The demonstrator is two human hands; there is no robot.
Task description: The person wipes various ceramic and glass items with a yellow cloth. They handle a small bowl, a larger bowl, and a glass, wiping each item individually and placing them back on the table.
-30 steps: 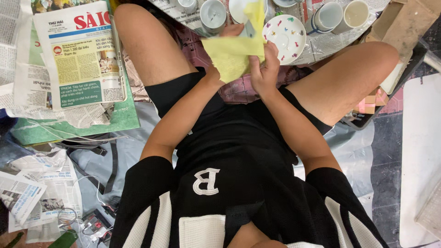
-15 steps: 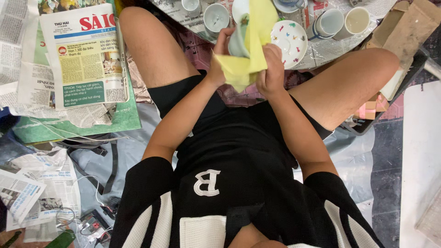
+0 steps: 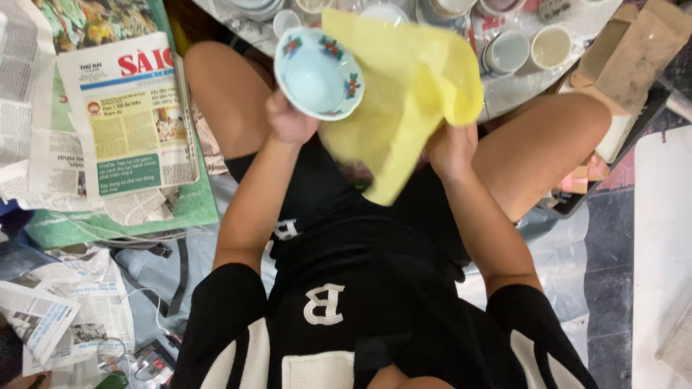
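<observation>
My left hand (image 3: 290, 119) sits just above the middle of the frame, fingers closed around the lower edge of a small bowl (image 3: 319, 73). The bowl is tilted so its pale blue inside faces up at me, with red and green flower marks around the rim. It is lifted clear of my lap, above my left thigh.

My right hand (image 3: 450, 150) is right of centre, closed on a yellow cloth (image 3: 404, 94). The cloth fans upward from that grip toward the top of the frame and also hangs down in a point toward my lap. Its left edge runs just beside the bowl and seems to pass behind the rim; I cannot tell whether they touch. The cloth is a little blurred.

I am sitting with knees spread, in black shorts and a black top with white panels. Along the top edge of the frame, beyond the bowl and cloth, stand more cups (image 3: 530, 49) and small dishes on a grey sheet, partly hidden by the cloth. A brown cardboard piece (image 3: 627, 50) lies in the upper right corner. In the upper left a folded newspaper (image 3: 130, 115) lies on a green sheet (image 3: 184, 209), with more loose newspaper pages spread down the left side to the lower left corner. A white panel (image 3: 663, 252) fills the right edge.
</observation>
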